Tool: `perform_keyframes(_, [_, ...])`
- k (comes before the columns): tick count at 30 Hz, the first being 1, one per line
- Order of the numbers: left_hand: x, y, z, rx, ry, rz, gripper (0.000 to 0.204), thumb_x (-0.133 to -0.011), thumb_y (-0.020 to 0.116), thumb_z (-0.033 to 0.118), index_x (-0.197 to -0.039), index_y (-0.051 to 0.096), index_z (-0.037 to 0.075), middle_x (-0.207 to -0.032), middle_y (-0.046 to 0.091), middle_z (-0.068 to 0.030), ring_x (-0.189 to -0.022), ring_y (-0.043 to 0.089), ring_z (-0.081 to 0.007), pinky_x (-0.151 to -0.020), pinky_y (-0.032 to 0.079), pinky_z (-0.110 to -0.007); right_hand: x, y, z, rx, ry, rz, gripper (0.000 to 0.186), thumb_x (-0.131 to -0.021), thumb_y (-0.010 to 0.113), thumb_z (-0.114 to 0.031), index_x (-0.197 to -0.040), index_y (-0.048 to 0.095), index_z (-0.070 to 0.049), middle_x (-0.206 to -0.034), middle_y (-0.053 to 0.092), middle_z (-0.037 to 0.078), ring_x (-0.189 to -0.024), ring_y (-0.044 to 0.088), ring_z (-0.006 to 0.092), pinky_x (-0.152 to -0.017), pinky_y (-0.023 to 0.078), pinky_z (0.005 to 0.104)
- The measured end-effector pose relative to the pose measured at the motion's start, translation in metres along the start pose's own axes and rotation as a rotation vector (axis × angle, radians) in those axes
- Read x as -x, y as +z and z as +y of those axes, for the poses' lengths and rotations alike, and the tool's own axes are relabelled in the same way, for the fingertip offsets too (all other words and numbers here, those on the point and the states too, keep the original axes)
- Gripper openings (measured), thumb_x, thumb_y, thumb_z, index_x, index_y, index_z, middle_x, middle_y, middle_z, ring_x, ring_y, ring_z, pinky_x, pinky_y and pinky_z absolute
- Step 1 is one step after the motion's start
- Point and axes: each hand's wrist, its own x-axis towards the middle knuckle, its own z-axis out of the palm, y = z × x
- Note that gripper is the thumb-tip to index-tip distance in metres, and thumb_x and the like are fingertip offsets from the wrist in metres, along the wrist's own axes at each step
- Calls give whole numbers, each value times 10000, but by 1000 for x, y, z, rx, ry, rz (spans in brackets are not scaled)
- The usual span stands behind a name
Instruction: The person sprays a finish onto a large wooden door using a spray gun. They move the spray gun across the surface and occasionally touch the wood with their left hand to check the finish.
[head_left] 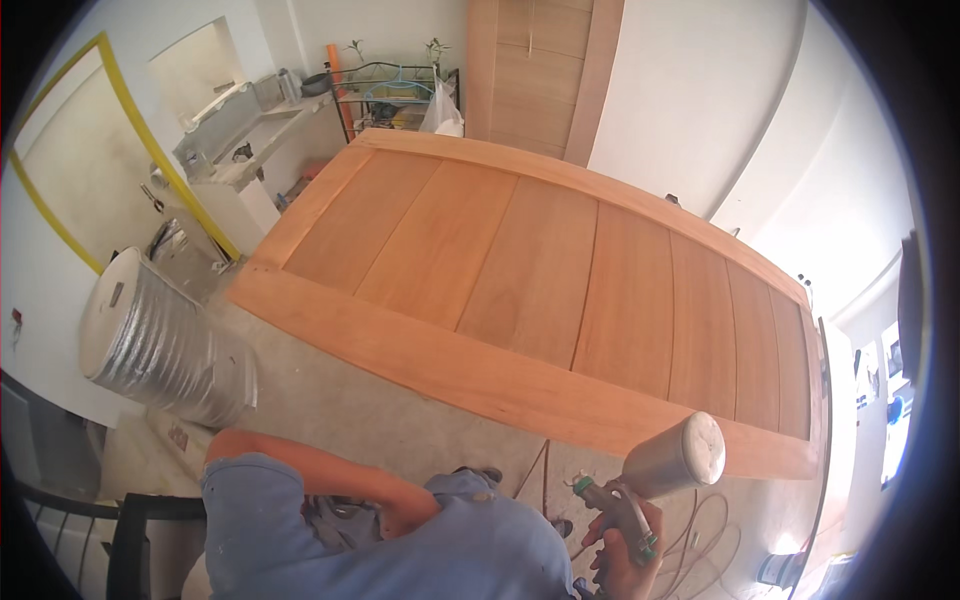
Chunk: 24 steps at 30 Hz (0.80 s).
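Note:
A large wooden door with vertical panels lies flat in front of me, filling the middle of the view. My right hand at the lower right grips the handle of a spray gun. Its silver metal cup tilts up over the door's near rail. The gun's nozzle points left, just short of the door's edge. My left arm is bent across my body below the door. Its hand is tucked behind my blue shirt and hidden.
A silver foil-wrapped roll lies on the concrete floor at the left. Thin hoses coil on the floor near my right hand. A black wire rack, a white counter and another wooden door stand at the back. A black railing is at the lower left.

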Motion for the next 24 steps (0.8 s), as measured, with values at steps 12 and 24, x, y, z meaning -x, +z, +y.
perform_keyframes(12, [-5, 21, -24, 168, -123, -83, 644, -794, 849, 297, -1337, 673, -2, -1383, 675, -255, -1279, 636, -432, -1056, 527, -472, -10, 4, 15, 55, -88, 149, 528, -1039, 711, -236, -1503, 554, -40, -1058, 737, 37, -693, 607, 56, -548, 457, 190])
perform_keyframes(24, [1, 16, -18, 110, -25, -26, 679, -729, 894, 327, -1304, 687, 33, -1337, 702, -233, -1244, 654, -430, -1038, 538, -484, -22, -3, 33, 151, -248, 372, 506, -1050, 690, -191, -1509, 540, -40, -1025, 713, 76, -810, 674, 111, -562, 461, 204])
